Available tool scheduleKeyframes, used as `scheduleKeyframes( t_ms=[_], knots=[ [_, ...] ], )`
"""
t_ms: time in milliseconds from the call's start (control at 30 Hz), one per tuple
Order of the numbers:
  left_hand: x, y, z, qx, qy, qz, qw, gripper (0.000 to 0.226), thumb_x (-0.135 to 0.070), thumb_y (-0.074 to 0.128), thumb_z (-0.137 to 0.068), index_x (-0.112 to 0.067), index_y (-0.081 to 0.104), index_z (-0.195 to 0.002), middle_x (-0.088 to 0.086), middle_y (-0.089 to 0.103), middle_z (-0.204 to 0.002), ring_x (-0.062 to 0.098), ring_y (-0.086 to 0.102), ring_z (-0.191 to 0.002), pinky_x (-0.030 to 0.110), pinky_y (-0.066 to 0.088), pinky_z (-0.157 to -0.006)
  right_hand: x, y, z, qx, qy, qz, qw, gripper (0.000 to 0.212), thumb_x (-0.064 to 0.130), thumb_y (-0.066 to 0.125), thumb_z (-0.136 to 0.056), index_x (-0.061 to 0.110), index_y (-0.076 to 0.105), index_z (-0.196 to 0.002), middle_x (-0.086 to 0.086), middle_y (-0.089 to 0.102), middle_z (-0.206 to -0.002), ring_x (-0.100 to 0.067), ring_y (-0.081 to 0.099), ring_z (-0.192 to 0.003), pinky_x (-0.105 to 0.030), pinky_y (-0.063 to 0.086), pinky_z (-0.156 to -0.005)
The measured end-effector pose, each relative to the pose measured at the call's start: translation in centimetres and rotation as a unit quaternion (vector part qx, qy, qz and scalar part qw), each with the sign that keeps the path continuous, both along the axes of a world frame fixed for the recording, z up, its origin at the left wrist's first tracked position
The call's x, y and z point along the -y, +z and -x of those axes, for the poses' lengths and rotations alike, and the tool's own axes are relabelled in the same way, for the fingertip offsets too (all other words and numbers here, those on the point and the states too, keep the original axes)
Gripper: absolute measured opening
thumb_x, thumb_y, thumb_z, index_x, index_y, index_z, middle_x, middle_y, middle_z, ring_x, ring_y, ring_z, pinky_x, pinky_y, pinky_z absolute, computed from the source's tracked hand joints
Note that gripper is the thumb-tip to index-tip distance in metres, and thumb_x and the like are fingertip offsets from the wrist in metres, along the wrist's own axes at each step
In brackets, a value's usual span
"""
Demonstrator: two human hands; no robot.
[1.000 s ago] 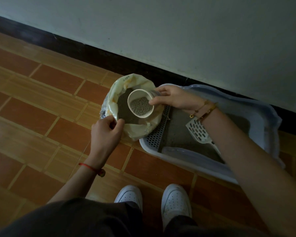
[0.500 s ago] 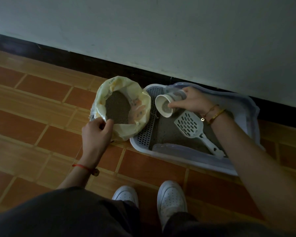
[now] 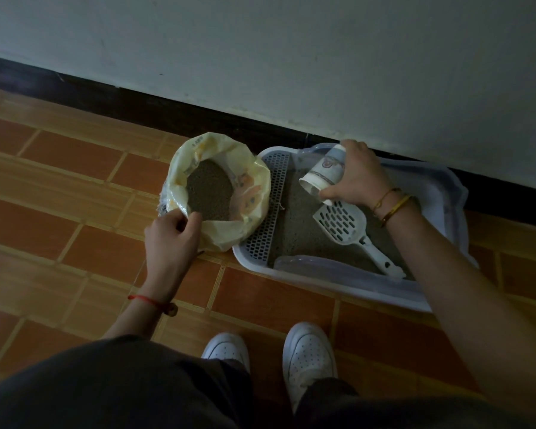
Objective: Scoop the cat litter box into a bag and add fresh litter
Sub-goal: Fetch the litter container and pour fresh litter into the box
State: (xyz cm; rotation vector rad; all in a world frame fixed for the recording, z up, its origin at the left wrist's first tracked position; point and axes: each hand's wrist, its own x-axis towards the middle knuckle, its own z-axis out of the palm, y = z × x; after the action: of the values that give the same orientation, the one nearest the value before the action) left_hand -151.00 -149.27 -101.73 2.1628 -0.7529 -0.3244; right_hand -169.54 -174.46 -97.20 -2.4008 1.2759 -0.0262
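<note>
The left hand [image 3: 171,239] pinches the near rim of the yellow litter bag [image 3: 198,153], which stands open on grey grains at 9 o'clock of the white litter box [image 3: 322,284]. The right hand [image 3: 358,178] grips the paper cup [image 3: 322,171], tipped further than half a second ago, with its mouth toward 7 o'clock over the box's litter. A slotted scoop [image 3: 341,222] lies at the cup's 5 o'clock.

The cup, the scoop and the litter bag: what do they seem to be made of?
Cup: probably paper, matte white, printed band, rolled rim.
Scoop: likely hard plastic, pale, with moulded slots.
Litter bag: thin plastic film, glossy, crinkled, cream-yellow.
</note>
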Motion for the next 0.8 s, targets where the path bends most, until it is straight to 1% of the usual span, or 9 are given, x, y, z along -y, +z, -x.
scheduleKeyframes(
  t_ms=[100, 267, 367, 433, 467, 533, 633, 733, 800],
  knots=[
    [0.0, 0.1, 0.1, -0.001, -0.002, -0.002, 1.0, 0.059, -0.05, 0.042, -0.078, 0.005, 0.061, -0.069, 0.024, 0.063, -0.063, 0.043, 0.06, -0.057, 0.048, 0.049, -0.046, -0.4, 0.4, -0.2, -0.005, 0.016, 0.036, 0.999, 0.099, 0.025, 0.089, -0.058, 0.008, 0.033, -0.139, -0.015, 0.04, -0.134, -0.031, 0.038, -0.124, -0.039, 0.039, -0.097],
    [0.0, 0.0, 0.0, -0.003, 0.0, -0.003, 1.0, 0.056, -0.049, 0.043, -0.077, 0.004, 0.06, -0.067, 0.022, 0.061, -0.06, 0.039, 0.057, -0.052, 0.04, 0.045, -0.044, -0.7, 1.6, -0.5, 0.005, 0.04, 0.06, 0.997, 0.097, 0.018, 0.087, -0.058, 0.006, 0.034, -0.138, -0.015, 0.039, -0.135, -0.031, 0.036, -0.124, -0.039, 0.038, -0.097],
    [-0.1, 0.1, 0.0, -0.007, -0.007, 0.002, 1.0, 0.053, -0.046, 0.044, -0.079, 0.003, 0.058, -0.064, 0.018, 0.058, -0.055, 0.022, 0.047, -0.044, 0.027, 0.035, -0.043, -0.9, 2.4, -0.8, 0.01, 0.057, 0.087, 0.995, 0.099, 0.015, 0.087, -0.057, 0.006, 0.032, -0.139, -0.015, 0.038, -0.136, -0.031, 0.035, -0.126, -0.04, 0.038, -0.098],
    [-0.1, 0.1, 0.0, -0.001, -0.009, 0.0, 1.0, 0.048, -0.041, 0.046, -0.08, 0.001, 0.055, -0.06, 0.01, 0.053, -0.05, 0.016, 0.042, -0.042, 0.022, 0.031, -0.041, -1.0, 3.0, -1.3, 0.021, 0.064, 0.1, 0.993, 0.098, 0.013, 0.086, -0.058, 0.005, 0.032, -0.14, -0.015, 0.037, -0.137, -0.031, 0.035, -0.127, -0.04, 0.038, -0.099],
    [-0.2, 0.0, 0.0, 0.001, -0.009, -0.001, 1.0, 0.047, -0.04, 0.046, -0.081, 0.001, 0.054, -0.059, 0.009, 0.052, -0.049, 0.016, 0.041, -0.041, 0.021, 0.031, -0.04, -1.2, 3.3, -1.5, 0.027, 0.068, 0.105, 0.992, 0.097, 0.013, 0.085, -0.058, 0.005, 0.032, -0.139, -0.015, 0.037, -0.137, -0.031, 0.035, -0.127, -0.04, 0.038, -0.098],
    [-0.2, -0.2, -0.2, 0.0, -0.01, 0.0, 1.0, 0.052, -0.045, 0.045, -0.08, 0.003, 0.056, -0.062, 0.016, 0.056, -0.052, 0.023, 0.046, -0.042, 0.028, 0.035, -0.041, -1.5, 3.7, -2.1, 0.039, 0.073, 0.115, 0.99, 0.096, 0.014, 0.084, -0.059, 0.005, 0.032, -0.139, -0.015, 0.037, -0.137, -0.03, 0.035, -0.126, -0.039, 0.038, -0.097],
    [-0.3, -0.4, -0.4, 0.002, -0.005, 0.003, 1.0, 0.055, -0.048, 0.044, -0.079, 0.004, 0.059, -0.065, 0.022, 0.06, -0.059, 0.039, 0.055, -0.051, 0.042, 0.044, -0.043, -2.1, 4.0, -3.0, 0.075, 0.069, 0.079, 0.992, 0.096, 0.02, 0.085, -0.061, 0.006, 0.032, -0.14, -0.015, 0.037, -0.137, -0.03, 0.036, -0.125, -0.036, 0.037, -0.097],
    [-0.4, -0.4, -0.4, 0.006, -0.004, 0.006, 1.0, 0.056, -0.048, 0.044, -0.08, 0.004, 0.058, -0.065, 0.023, 0.059, -0.059, 0.038, 0.052, -0.048, 0.04, 0.041, -0.042, -2.8, 4.4, -4.1, 0.103, 0.059, 0.008, 0.993, 0.094, 0.031, 0.085, -0.063, 0.008, 0.034, -0.138, -0.013, 0.039, -0.134, -0.028, 0.04, -0.122, -0.032, 0.036, -0.091],
    [-0.5, -0.4, -0.4, 0.001, -0.007, 0.006, 1.0, 0.053, -0.045, 0.046, -0.081, 0.004, 0.058, -0.065, 0.02, 0.059, -0.057, 0.033, 0.049, -0.046, 0.038, 0.039, -0.042, -3.3, 4.7, -5.0, 0.109, 0.054, -0.063, 0.991, 0.091, 0.04, 0.084, -0.065, 0.011, 0.037, -0.137, -0.009, 0.043, -0.134, -0.024, 0.045, -0.12, -0.03, 0.04, -0.09]
  ],
)
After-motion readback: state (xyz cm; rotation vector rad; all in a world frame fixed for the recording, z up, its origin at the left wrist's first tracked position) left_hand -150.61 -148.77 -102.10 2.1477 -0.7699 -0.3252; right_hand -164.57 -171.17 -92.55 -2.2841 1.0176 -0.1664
